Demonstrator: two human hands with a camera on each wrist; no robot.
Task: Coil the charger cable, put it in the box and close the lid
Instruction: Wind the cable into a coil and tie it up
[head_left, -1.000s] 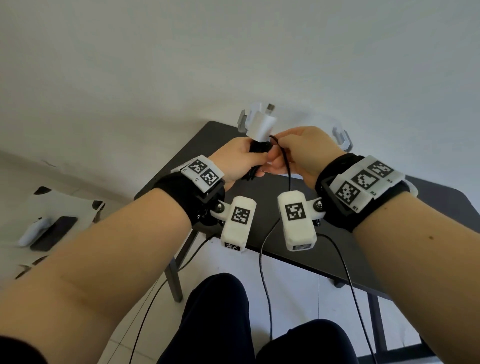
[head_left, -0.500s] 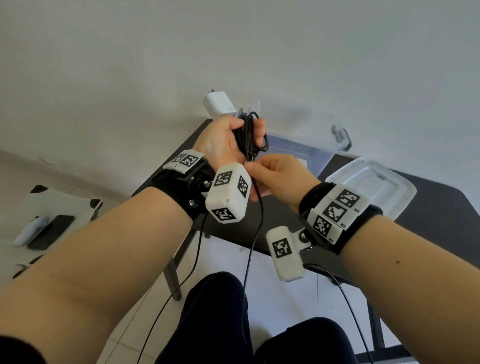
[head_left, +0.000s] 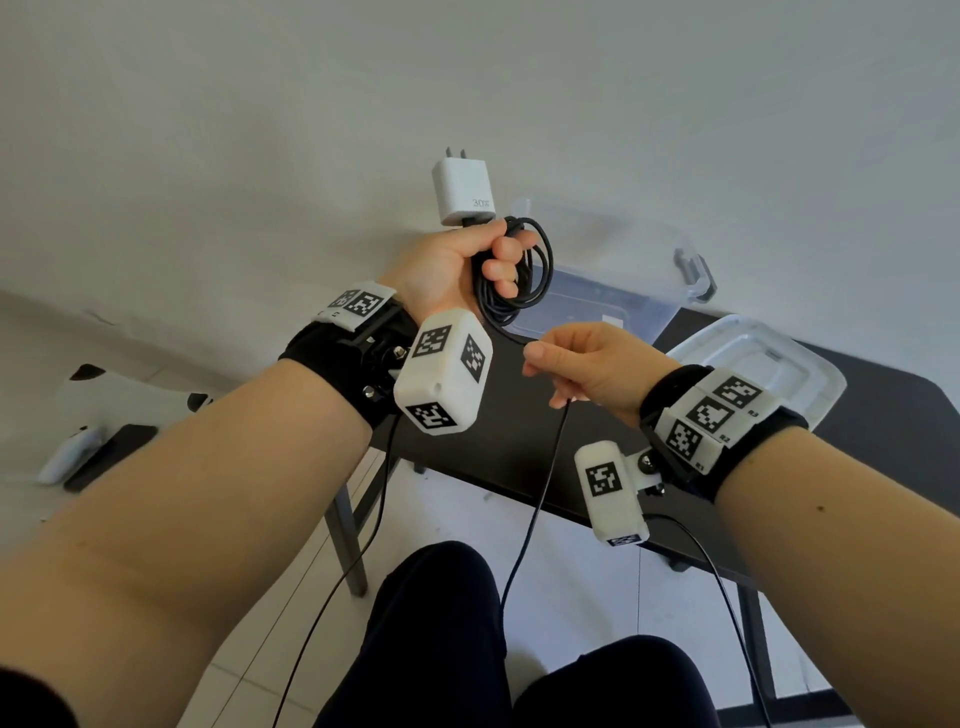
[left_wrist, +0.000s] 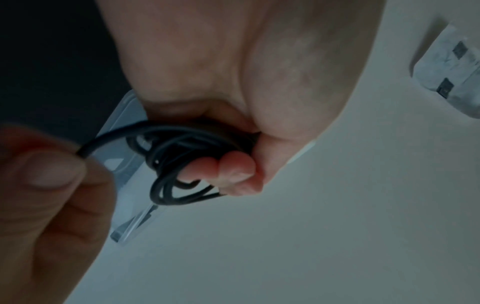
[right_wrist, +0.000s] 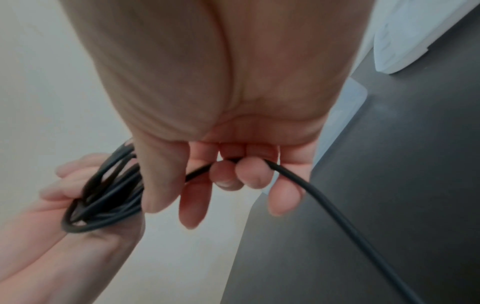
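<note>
The white charger plug bears a grey "30W" printed near its lower edge, beside where the black cable leaves it. The white marker band on the right wrist carries small black labels at the edges of its squares: "R1", "R2" and "R3", each next to one black-and-white coded pattern. The band on the left wrist shows tiny marks too small to read. The two wrist views show no legible writing.
</note>
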